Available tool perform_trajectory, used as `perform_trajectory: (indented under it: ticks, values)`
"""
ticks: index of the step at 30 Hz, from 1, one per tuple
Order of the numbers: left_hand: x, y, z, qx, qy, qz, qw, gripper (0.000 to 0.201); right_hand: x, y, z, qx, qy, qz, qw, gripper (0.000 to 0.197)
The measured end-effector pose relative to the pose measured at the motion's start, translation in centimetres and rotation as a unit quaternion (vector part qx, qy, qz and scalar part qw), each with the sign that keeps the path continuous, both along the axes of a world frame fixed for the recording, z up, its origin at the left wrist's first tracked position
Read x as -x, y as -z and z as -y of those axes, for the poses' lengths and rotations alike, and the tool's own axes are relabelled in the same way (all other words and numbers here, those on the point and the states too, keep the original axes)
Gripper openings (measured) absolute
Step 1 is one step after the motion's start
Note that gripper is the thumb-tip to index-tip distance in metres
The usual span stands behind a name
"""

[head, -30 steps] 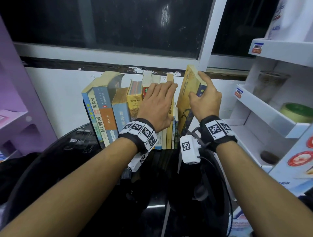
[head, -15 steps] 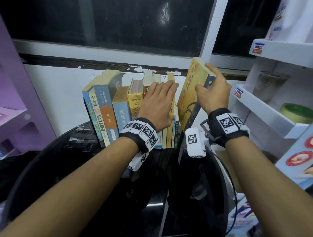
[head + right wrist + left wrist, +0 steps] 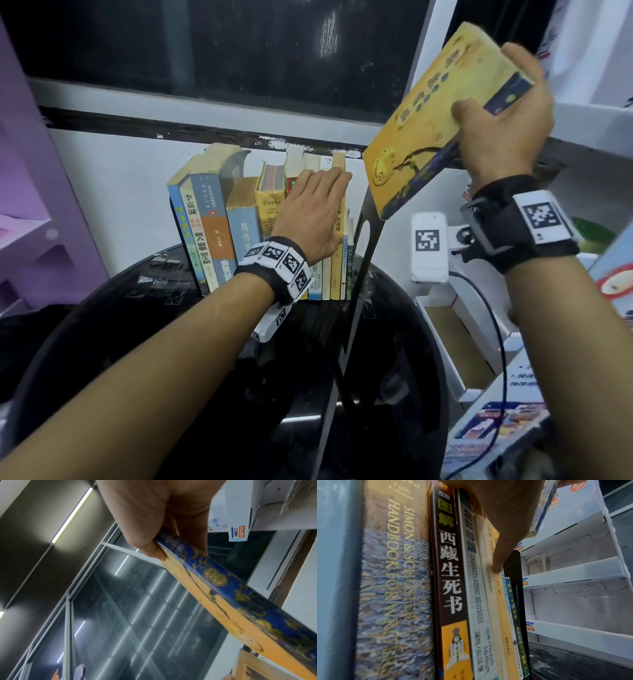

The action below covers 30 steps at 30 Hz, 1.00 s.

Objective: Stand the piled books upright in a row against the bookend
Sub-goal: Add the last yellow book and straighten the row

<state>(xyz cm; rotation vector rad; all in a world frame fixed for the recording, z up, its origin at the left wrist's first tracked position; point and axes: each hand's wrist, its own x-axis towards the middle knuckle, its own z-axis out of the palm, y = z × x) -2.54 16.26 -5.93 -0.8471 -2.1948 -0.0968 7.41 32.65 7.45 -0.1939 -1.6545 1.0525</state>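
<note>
we hold yellow book [image 3: 435, 113] tilted, right hand [image 3: 501, 137] gripping, above-right of bookend [image 3: 364, 236] | left hand [image 3: 313, 216] flat, bracing row [image 3: 219, 222]

Right hand [image 3: 163, 513] enters from 12 o'clock and pinches yellow book [image 3: 231, 609], thumb [image 3: 150, 547] on the yellow cover, fingers behind the blue spine with gold coin marks. Book runs tilted from centre toward 4 o'clock. Dark window [image 3: 145, 608] fills 7 o'clock, ceiling light strip [image 3: 72, 515] at 10 o'clock. White shelf [image 3: 278, 504] with price label [image 3: 237, 533] at 1 o'clock.
</note>
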Motion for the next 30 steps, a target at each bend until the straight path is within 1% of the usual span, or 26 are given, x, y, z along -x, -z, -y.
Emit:
perform_trajectory:
  ticks: [5,11,17,22,30]
  values:
    - [-0.1,0.0,0.1,0.007,-0.009,-0.001,1.0,0.099,0.2,0.1,-0.1,0.032,-0.015,-0.011,0.999,0.057]
    - [-0.1,0.0,0.3,0.011,-0.011,-0.001,1.0,0.1,1.7,3.6,-0.8,0.054,-0.017,0.01,0.998,0.061]
    - [0.1,0.1,0.3,0.008,-0.011,-0.004,1.0,0.099,2.9,6.7,-1.4,0.082,-0.009,0.032,0.996,0.06]
    - [0.1,0.2,0.4,0.004,-0.006,0.003,1.0,0.1,3.8,8.3,-0.9,0.045,-0.012,0.056,0.997,0.062]
    - [0.3,0.3,0.4,0.001,-0.003,-0.001,1.0,0.1,4.8,10.5,0.4,0.01,0.024,0.123,0.992,0.063]
